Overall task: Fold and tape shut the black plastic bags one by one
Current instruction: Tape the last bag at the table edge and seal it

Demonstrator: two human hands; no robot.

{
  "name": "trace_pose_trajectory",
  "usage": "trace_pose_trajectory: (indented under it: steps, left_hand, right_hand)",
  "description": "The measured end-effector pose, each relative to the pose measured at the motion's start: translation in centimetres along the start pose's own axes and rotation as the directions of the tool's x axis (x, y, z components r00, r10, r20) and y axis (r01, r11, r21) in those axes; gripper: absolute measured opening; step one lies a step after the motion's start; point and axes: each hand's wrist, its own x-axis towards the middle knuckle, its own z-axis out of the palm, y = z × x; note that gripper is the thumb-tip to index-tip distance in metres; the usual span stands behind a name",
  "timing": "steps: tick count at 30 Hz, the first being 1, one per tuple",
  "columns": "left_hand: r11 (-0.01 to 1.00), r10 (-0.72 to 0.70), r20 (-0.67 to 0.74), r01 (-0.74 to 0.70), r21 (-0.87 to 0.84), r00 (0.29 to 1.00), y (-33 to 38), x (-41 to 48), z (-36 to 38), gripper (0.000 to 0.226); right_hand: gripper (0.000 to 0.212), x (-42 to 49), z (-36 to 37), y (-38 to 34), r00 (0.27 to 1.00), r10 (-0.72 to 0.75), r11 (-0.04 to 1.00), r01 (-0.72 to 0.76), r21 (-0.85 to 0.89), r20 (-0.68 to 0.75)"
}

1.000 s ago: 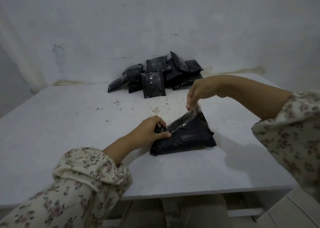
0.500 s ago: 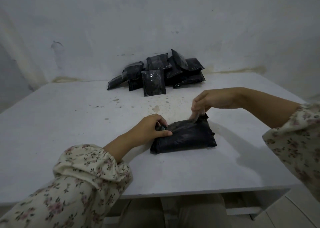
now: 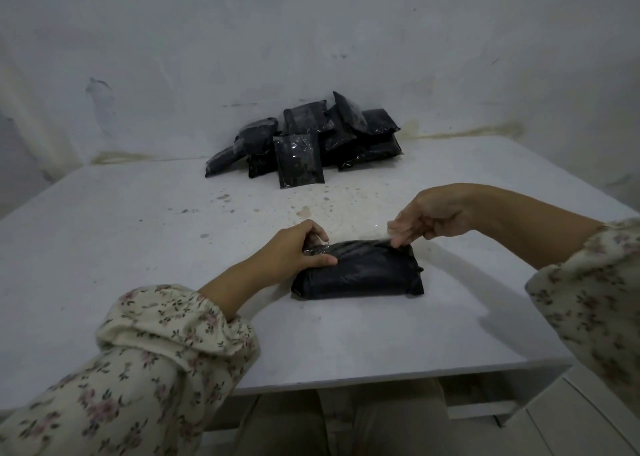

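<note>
- The pale, scuffed wall [image 3: 311,40] fills the upper half of the view, with a yellowish stain line where it meets the far edge of the desk.
- The white desk [image 3: 104,247] spreads from that wall to the near edge, where the person's trousered legs [image 3: 346,421] show beneath it.
- Two floral sleeves come in from the bottom corners, the left sleeve [image 3: 138,369] low and near, the right sleeve [image 3: 588,299] at the frame edge. Both are pushed back from bare forearms.
- A pile of black bags [image 3: 301,144] lies at the back of the desk against the wall, well apart from the hands. The flat, glossy packets lean on one another.
- The folded black bag [image 3: 363,272] lies flat on the desk in front of the person, between the hands, its long side running left to right.
- The left hand [image 3: 294,247] grips the bag's left end, fingers curled over the top and the thumb laid along the front face.
- The right hand [image 3: 429,216] hovers over the bag's upper right edge, thumb and forefinger pinched together on the film there and the other fingers curled. This spot is blurred.
- A strip of clear tape [image 3: 317,244] glints under the left fingers and runs along the bag's top edge toward the right hand's pinch.
- Small brown specks [image 3: 221,197] dot the desk between the pile and the hands.
</note>
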Motion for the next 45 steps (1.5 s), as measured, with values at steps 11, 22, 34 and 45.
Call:
trace_pose_trajectory:
  steps: [11, 22, 34, 45]
  left_hand:
    - [0.959, 0.198, 0.070, -0.208, 0.194, 0.978, -1.2, 0.2, 0.6, 0.047]
    - [0.944, 0.197, 0.098, -0.216, 0.248, 0.976, -1.4, 0.5, 0.8, 0.046]
    - [0.957, 0.175, 0.040, -0.179, 0.229, 0.984, -1.3, -0.3, 1.4, 0.045]
    - [0.755, 0.295, 0.060, -0.271, 0.597, 0.954, 0.4, -1.2, 0.9, 0.055]
  right_hand:
    - [0.017, 0.5, -0.7, 2.0, 0.986, -0.077, 0.986, 0.053, 0.159, 0.148]
    - [0.020, -0.2, 1.0, 2.7, 0.994, -0.094, 0.974, 0.102, -0.200, 0.047]
    - [0.041, -0.6, 3.0, 3.7, 0.934, -0.237, 0.725, -0.012, -0.688, -0.267]
    - [0.031, -1.5, 7.1, 6.2, 0.370, -0.889, 0.413, 0.390, -0.823, -0.270]
